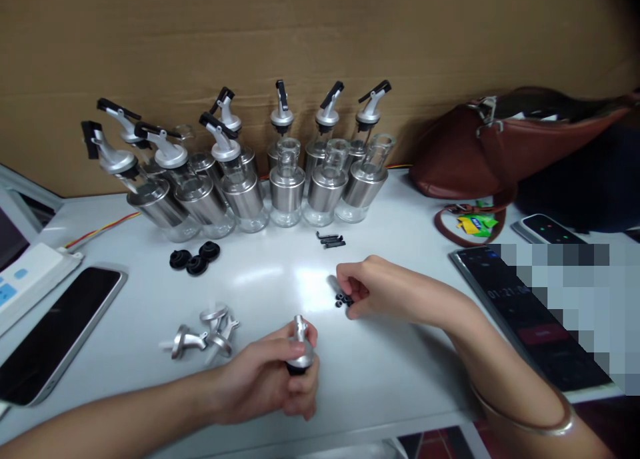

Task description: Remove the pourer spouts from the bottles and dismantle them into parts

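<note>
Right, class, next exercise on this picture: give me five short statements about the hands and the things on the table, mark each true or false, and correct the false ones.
1. The left hand holds a silver pourer. True.
2. Every bottle in the front row has a fitted pourer. False: the three at the right end have open necks.
3. Three black stoppers lie on the table. True.
4. The right hand is raised above the bottles. False: its fingertips are at the small black parts on the table.
5. A brown bag is right of the bottles. True.
</note>
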Demonstrator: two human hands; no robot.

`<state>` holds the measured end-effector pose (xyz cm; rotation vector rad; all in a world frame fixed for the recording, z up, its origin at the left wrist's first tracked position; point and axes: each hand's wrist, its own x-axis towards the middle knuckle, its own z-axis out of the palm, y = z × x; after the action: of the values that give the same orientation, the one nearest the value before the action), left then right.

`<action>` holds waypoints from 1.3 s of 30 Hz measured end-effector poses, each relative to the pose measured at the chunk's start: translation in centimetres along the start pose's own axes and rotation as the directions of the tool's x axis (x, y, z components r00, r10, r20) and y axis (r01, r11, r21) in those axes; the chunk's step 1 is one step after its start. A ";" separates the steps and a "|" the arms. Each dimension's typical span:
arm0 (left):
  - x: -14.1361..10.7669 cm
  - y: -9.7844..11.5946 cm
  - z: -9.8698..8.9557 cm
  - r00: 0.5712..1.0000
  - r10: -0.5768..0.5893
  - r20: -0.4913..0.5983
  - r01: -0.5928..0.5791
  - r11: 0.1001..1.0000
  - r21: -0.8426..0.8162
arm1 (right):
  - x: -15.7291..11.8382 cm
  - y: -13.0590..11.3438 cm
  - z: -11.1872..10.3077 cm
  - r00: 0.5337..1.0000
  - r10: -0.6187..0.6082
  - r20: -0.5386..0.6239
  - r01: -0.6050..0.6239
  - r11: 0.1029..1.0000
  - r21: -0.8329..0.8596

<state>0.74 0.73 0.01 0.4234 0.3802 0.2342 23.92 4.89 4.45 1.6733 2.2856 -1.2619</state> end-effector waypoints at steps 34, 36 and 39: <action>0.0 -0.4 0.4 0.999 -0.015 -0.047 0.019 0.995 0.098 | -0.3 -2.1 0.8 0.928 -0.319 -0.195 0.331 0.943 0.034; 0.1 -0.4 0.5 0.998 -0.011 -0.058 0.018 0.992 0.121 | -0.4 -3.1 1.6 0.911 -0.388 -0.138 0.402 0.911 0.089; 0.1 -0.2 0.8 0.996 -0.047 -0.082 0.059 0.987 0.147 | -0.3 -4.1 2.8 0.863 -0.504 -0.024 0.502 0.853 0.143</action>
<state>1.22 0.26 0.55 0.5521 0.4870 0.1709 19.52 2.58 5.11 1.1083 2.7973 -1.5470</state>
